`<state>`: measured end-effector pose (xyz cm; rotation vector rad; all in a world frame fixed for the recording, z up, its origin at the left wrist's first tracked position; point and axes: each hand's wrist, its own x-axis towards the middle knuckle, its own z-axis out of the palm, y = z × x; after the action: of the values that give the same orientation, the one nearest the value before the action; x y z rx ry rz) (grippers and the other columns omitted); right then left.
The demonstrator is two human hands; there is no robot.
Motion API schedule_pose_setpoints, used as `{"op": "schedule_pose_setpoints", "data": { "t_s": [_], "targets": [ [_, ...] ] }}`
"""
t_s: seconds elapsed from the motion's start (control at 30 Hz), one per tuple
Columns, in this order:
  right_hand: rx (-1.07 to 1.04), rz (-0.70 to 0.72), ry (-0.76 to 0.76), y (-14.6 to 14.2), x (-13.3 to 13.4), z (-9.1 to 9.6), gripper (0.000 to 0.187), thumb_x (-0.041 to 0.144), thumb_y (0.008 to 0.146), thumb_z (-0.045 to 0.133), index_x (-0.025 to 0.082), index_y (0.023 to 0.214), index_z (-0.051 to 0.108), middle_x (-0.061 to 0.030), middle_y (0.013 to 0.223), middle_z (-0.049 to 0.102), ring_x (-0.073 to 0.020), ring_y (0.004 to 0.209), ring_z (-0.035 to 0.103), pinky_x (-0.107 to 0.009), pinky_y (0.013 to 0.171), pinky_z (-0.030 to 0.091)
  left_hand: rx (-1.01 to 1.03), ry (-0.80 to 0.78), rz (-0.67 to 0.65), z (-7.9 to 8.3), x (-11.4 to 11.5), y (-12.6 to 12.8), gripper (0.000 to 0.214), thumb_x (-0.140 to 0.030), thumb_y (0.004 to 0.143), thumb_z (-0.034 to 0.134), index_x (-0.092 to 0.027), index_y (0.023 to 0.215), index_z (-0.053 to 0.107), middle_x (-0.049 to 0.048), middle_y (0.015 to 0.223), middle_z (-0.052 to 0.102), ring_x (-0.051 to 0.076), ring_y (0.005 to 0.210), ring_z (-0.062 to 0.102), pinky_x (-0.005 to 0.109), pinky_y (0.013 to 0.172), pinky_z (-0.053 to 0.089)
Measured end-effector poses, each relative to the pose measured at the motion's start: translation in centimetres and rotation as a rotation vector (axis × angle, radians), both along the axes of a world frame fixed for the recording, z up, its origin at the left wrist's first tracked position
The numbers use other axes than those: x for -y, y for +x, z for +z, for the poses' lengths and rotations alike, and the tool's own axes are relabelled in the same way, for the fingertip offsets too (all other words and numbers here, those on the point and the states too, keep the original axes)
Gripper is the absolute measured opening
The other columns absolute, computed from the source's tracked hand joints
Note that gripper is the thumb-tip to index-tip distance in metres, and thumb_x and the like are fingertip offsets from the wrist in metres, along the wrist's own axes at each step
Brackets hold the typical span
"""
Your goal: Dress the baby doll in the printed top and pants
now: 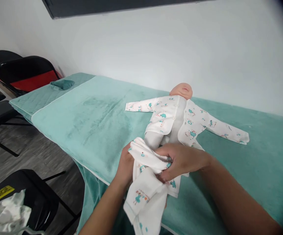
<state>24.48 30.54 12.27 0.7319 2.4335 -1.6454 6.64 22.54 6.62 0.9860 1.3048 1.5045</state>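
A baby doll [182, 90] lies on its back on a teal towel-covered table [94, 114]. It wears an unbuttoned white printed shirt [166, 114] with both sleeves spread out sideways. At the doll's legs, my left hand [125, 164] and my right hand [180, 160] are both closed on a pair of white printed baby trousers [146, 186]. The trousers are bunched at the doll's lower body and hang down over the table's near edge. The doll's feet are hidden inside the fabric.
Black folding chairs with red seats [26, 76] stand at the far left. Another black chair [28, 195] at the lower left carries a crumpled plastic bag [6, 212]. A white wall runs behind the table. A small teal cloth [62, 84] lies at the table's far left end.
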Motion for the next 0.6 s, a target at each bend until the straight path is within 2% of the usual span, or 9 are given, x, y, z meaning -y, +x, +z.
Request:
{"op": "schedule_pose_setpoints", "data": {
  "t_s": [0.1, 0.17, 0.23, 0.3, 0.37, 0.43, 0.5, 0.6],
  "targets": [
    [-0.039, 0.065, -0.074, 0.1, -0.4, -0.2, 0.034, 0.038, 0.064, 0.082, 0.018, 0.085, 0.065, 0.0053, 0.078, 0.062, -0.0129, 0.073, 0.055, -0.021, 0.062, 0.039, 0.134, -0.186, 0.065, 0.9, 2.0, 0.4, 0.023, -0.020, 0.067, 0.073, -0.016, 0.056, 0.054, -0.0028, 0.056, 0.053, 0.011, 0.057, 0.042, 0.024, 0.054, 0.038],
    [-0.081, 0.088, -0.094, 0.1, -0.5, -0.3, 0.036, 0.037, 0.065, 0.082, 0.018, 0.092, 0.067, 0.0042, 0.085, 0.066, -0.0146, 0.079, 0.058, -0.022, 0.067, 0.042, 0.284, -0.281, 0.043, 0.6, 3.4, 0.4, 0.015, -0.019, 0.066, 0.076, -0.015, 0.065, 0.061, -0.0015, 0.061, 0.061, 0.012, 0.060, 0.052, 0.023, 0.057, 0.043],
    [-0.109, 0.109, -0.070, 0.1, -0.5, -0.4, 0.035, 0.035, 0.067, 0.080, 0.019, 0.095, 0.067, 0.0032, 0.091, 0.068, -0.0155, 0.082, 0.059, -0.022, 0.069, 0.043, 0.472, -0.328, -0.025, -0.3, 4.5, 0.3, 0.022, -0.020, 0.064, 0.078, -0.015, 0.082, 0.068, 0.0004, 0.069, 0.068, 0.015, 0.063, 0.060, 0.024, 0.060, 0.048],
    [-0.115, 0.126, -0.031, 0.1, -0.3, -0.2, 0.034, 0.035, 0.069, 0.079, 0.019, 0.097, 0.067, 0.0026, 0.095, 0.068, -0.0158, 0.084, 0.060, -0.022, 0.068, 0.042, 0.626, -0.342, -0.087, -1.5, 5.2, -0.1, 0.041, -0.019, 0.061, 0.079, -0.017, 0.101, 0.069, 0.0023, 0.078, 0.072, 0.017, 0.064, 0.065, 0.025, 0.061, 0.050],
    [-0.098, 0.121, 0.006, 0.0, -0.1, 0.1, 0.035, 0.034, 0.071, 0.076, 0.020, 0.102, 0.067, 0.0018, 0.098, 0.069, -0.0160, 0.085, 0.061, -0.022, 0.068, 0.042, 0.708, -0.329, -0.119, -2.5, 5.5, -0.6, 0.054, -0.016, 0.059, 0.079, -0.019, 0.111, 0.066, 0.0032, 0.085, 0.074, 0.018, 0.065, 0.067, 0.026, 0.061, 0.052],
    [-0.079, 0.071, 0.083, 0.1, 0.1, 0.3, 0.029, 0.032, 0.074, 0.072, 0.021, 0.100, 0.066, 0.0024, 0.093, 0.068, -0.0147, 0.081, 0.060, -0.022, 0.065, 0.040, 0.743, -0.296, -0.159, -3.3, 5.6, -1.2, 0.060, -0.013, 0.057, 0.078, -0.021, 0.115, 0.065, 0.0038, 0.092, 0.074, 0.020, 0.073, 0.070, 0.028, 0.068, 0.055],
    [-0.068, -0.020, 0.202, 0.1, 0.2, 0.3, 0.017, 0.028, 0.073, 0.070, 0.021, 0.087, 0.063, 0.0043, 0.080, 0.064, -0.0122, 0.072, 0.055, -0.022, 0.059, 0.036, 0.750, -0.259, -0.218, -3.9, 5.5, -1.9, 0.062, -0.012, 0.055, 0.078, -0.020, 0.115, 0.066, 0.0047, 0.097, 0.074, 0.023, 0.083, 0.071, 0.031, 0.076, 0.057],
    [-0.084, -0.134, 0.341, 0.3, 0.3, 0.2, 0.015, 0.026, 0.071, 0.069, 0.020, 0.077, 0.056, 0.0056, 0.072, 0.056, -0.0106, 0.066, 0.047, -0.023, 0.055, 0.031, 0.713, -0.241, -0.307, -4.7, 5.4, -2.7, 0.062, -0.010, 0.051, 0.080, -0.021, 0.111, 0.067, 0.0052, 0.097, 0.072, 0.023, 0.084, 0.070, 0.030, 0.074, 0.057]
  ]
}}
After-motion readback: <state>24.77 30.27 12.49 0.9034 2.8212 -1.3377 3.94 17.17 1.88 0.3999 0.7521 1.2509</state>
